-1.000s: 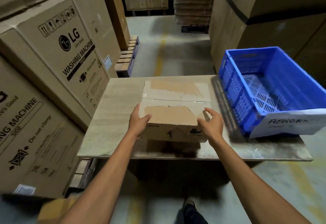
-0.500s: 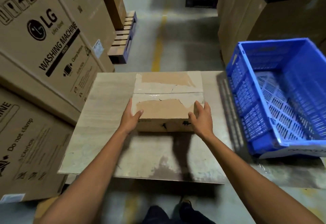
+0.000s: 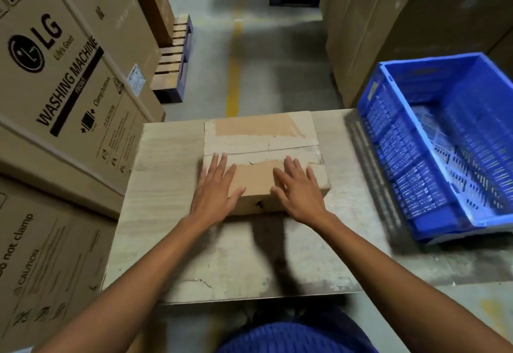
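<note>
Both flat: left hand (image 3: pixel 215 186) and right hand (image 3: pixel 298 190) press the cardboard box's (image 3: pixel 261 141) near flap, seam running crosswise just beyond the fingers.

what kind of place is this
Most likely a warehouse or appliance stockroom: big stacked cartons printed LG washing machine, a wooden pallet on a concrete floor with a yellow aisle line, and a blue plastic crate on the table.
</note>
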The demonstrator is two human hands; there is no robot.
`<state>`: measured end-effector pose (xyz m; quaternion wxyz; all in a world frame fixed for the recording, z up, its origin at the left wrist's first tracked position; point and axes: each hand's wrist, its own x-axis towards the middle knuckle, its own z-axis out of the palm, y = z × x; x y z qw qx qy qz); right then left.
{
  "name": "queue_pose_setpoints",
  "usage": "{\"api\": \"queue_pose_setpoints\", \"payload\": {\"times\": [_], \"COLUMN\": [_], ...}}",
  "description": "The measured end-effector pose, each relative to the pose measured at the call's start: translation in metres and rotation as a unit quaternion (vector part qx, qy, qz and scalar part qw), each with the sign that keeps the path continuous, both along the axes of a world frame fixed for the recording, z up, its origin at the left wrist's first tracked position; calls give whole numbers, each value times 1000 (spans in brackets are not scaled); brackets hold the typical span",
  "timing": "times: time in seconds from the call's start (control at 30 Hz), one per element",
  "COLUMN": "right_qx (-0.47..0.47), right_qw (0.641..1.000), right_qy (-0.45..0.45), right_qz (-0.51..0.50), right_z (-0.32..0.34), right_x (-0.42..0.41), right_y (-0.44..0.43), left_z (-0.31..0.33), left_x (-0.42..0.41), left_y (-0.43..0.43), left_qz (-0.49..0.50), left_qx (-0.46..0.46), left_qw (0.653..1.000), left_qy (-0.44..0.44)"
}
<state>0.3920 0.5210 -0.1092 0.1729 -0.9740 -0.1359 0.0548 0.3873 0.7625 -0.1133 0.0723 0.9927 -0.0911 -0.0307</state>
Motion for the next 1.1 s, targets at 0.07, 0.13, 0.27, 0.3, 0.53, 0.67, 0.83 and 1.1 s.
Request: {"api": "queue_pose_setpoints", "payload": {"times": [0.07,0.13,0.27,0.3,0.53,0.67,0.83,1.1], "right_qx": [-22,-42,-84,-98,-160,-159,-179,-168], "right_qw": [1000,999,996,995,984,983,980,982], "right_qy": [13,15,10,5,70,74,16,44], "right_qz": [-2,-23,-15,-5,45,52,88,75], "right_z": [-2,-6,-2,4,9,12,23,-1], "right_x": [3,1,2,7,35,37,32,51], "right_y": [15,20,22,22,8,7,10,3], "left_z": [1,0,5,7,5,12,23,-3], "left_x": [13,18,24,25,23,26,26,42], "left_y": [-6,-8,-9,-10,-9,-10,-13,-24], "left_qz": [11,14,-13,-16,8,14,-5,19], "left_qx": [-19,-8,29,30,28,24,76,37], "left_qw": [998,995,986,984,993,990,995,995], "left_qy": [58,101,161,175,113,141,71,87]}}
